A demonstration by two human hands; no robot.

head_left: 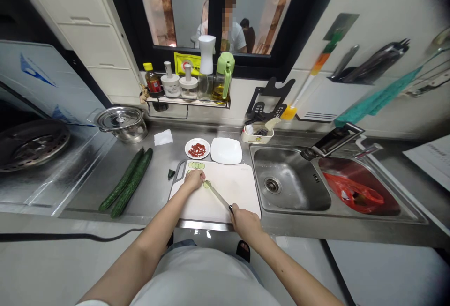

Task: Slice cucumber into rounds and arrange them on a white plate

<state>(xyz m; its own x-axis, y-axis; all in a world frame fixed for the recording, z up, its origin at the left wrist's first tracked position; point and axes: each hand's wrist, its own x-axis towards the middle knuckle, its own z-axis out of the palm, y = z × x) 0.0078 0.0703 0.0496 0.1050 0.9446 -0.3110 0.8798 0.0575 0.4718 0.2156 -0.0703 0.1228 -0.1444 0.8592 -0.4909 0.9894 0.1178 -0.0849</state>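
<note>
My right hand (pixel 246 221) is closed round the handle of a knife (pixel 220 196), whose blade slants over the white cutting board (pixel 232 179). By the blade's tip lies a cucumber slice (pixel 207 184). My left hand (pixel 194 180) rests at the board's left part, fingers pressed together close to the tip; what they hold, if anything, is hidden. Overlapping cucumber slices (pixel 196 165) lie in a row at the board's top left. A dark green cucumber end (pixel 171 174) sits just left of the board. Two whole cucumbers (pixel 131 184) lie further left.
Behind the board stand a plate of chopped red pieces (pixel 197 149) and a white plate (pixel 226 151). A lidded pot (pixel 123 123) is at the back left, near a white cloth (pixel 163 137). The sink (pixel 291 179) lies right; a rack (pixel 190 102) holds bottles and jars.
</note>
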